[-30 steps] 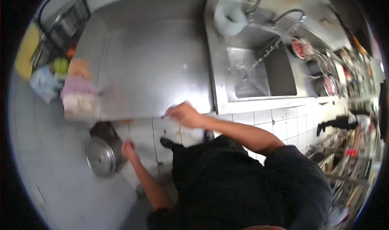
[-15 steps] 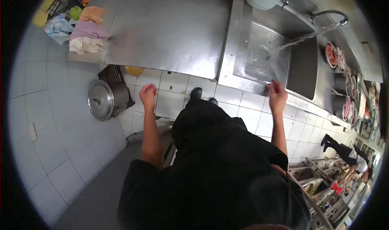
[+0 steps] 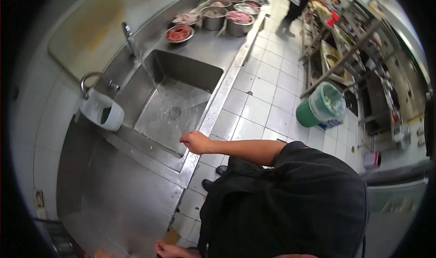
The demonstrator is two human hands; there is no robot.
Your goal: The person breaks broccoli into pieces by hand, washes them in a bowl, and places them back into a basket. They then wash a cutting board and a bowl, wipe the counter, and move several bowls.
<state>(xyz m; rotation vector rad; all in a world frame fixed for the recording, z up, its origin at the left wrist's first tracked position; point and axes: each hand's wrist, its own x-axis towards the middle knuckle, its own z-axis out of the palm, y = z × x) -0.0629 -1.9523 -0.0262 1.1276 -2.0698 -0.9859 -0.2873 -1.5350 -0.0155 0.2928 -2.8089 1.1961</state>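
Note:
My right hand (image 3: 195,142) hovers by the front rim of the steel sink (image 3: 150,94), its fingers curled in with nothing seen in them. Water runs from a faucet (image 3: 130,40) into the basin, where a shallow layer moves around the drain. At the bottom edge of the view is my left hand (image 3: 167,249), partly cut off, beside the front edge of the steel counter (image 3: 131,181). Its fingers are curled too, and no object shows in them. A white plastic container (image 3: 102,110) with something dark green inside hangs or stands at the sink's left corner.
Beyond the sink stand a bowl of red meat (image 3: 179,33) and several steel pots (image 3: 213,21) of meat. A green bin (image 3: 315,108) with a plastic liner is on the tiled floor (image 3: 254,108). Further off, a person (image 3: 295,6) works beside metal shelving (image 3: 345,58).
My view has swung right, bringing the sink, meat pots and bin closer to the middle. My left hand has dropped to the bottom edge; my right hand stays near the sink's rim.

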